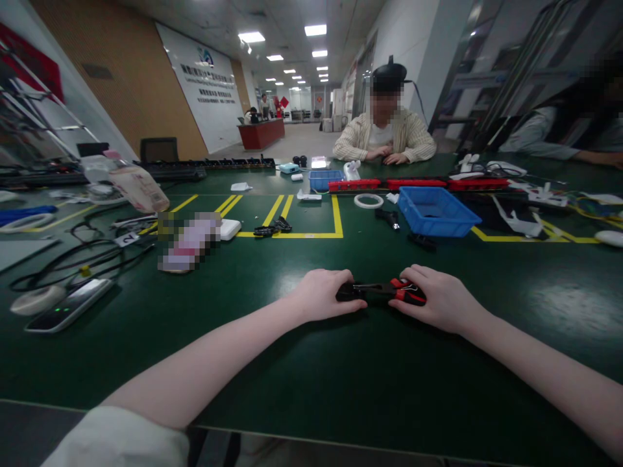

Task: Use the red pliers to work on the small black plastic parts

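Observation:
My left hand (324, 295) is closed on a black binder clip (345, 292), its thin metal handle pointing right. In my right hand (440, 298) are pliers (410, 292) with red and black grips, their dark jaws turned left toward the clip. The jaws meet or overlap the metal handle; whether they pinch it I cannot tell. Both hands are low over the green table (292, 370). Farther off lie several black clips (272, 227), and a dark piece (421, 242) that looks similar rests in front of the blue basket (438, 213).
A roll of white tape (368, 201) and a black tool (388, 218) lie left of the basket. At left are a phone (191, 243), a white-edged device (71, 306), cables (63, 263) and a tilted bottle (139, 188). Across the table sits a person (384, 133).

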A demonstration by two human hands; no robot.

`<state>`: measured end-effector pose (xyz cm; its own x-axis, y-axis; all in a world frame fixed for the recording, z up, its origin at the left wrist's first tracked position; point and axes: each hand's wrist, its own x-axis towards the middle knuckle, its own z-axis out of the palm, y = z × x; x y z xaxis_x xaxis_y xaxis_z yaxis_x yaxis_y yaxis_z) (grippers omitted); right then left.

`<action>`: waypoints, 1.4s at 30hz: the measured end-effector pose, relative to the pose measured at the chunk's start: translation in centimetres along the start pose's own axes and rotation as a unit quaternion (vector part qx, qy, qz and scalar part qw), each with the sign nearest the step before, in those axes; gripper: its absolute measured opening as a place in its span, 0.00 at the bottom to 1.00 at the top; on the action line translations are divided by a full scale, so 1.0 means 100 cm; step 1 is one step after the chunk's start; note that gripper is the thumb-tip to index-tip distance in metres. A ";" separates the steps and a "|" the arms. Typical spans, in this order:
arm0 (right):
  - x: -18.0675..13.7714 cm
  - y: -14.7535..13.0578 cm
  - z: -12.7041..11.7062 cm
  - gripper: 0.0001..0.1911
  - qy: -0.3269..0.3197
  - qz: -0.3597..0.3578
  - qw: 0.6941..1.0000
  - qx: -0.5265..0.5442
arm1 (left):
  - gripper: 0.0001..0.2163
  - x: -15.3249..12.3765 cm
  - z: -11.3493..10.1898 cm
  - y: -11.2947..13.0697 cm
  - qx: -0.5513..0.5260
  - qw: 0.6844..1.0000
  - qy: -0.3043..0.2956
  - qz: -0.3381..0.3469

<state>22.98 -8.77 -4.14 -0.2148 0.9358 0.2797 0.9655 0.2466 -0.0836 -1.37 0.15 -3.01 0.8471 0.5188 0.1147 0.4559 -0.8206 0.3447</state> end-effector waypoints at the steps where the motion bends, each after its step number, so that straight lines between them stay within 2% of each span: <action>1: 0.000 0.000 0.000 0.22 -0.005 0.006 1.000 0.010 | 0.19 0.000 0.000 0.001 0.002 1.000 0.000 -0.009; 7: 0.000 -0.002 -0.002 0.22 -0.023 0.026 0.999 0.036 | 0.20 0.002 0.002 0.000 0.060 0.998 -0.002 -0.009; 16: -0.001 -0.005 -0.004 0.20 -0.038 0.055 0.995 0.076 | 0.17 0.002 0.004 0.001 0.077 0.997 -0.006 -0.014; 24: -0.003 -0.010 -0.006 0.19 -0.010 0.050 0.997 0.062 | 0.16 0.001 0.003 -0.001 0.068 0.998 -0.007 0.008; 30: -0.004 -0.009 -0.006 0.17 0.028 0.011 0.999 0.024 | 0.17 -0.001 -0.003 0.000 0.054 0.998 -0.021 0.032; 37: -0.004 -0.011 -0.007 0.13 0.066 -0.003 0.998 -0.006 | 0.17 -0.002 -0.006 -0.002 -0.005 0.999 -0.035 0.028; 42: -0.004 -0.007 -0.005 0.15 0.088 -0.014 0.996 -0.024 | 0.17 -0.002 -0.006 -0.002 -0.010 0.999 -0.035 0.019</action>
<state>22.47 -9.48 -3.67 -0.2164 0.8692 0.4445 0.9664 0.2554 -0.0289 -1.75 0.36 -2.55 0.8812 0.4685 0.0623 0.4182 -0.8343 0.3592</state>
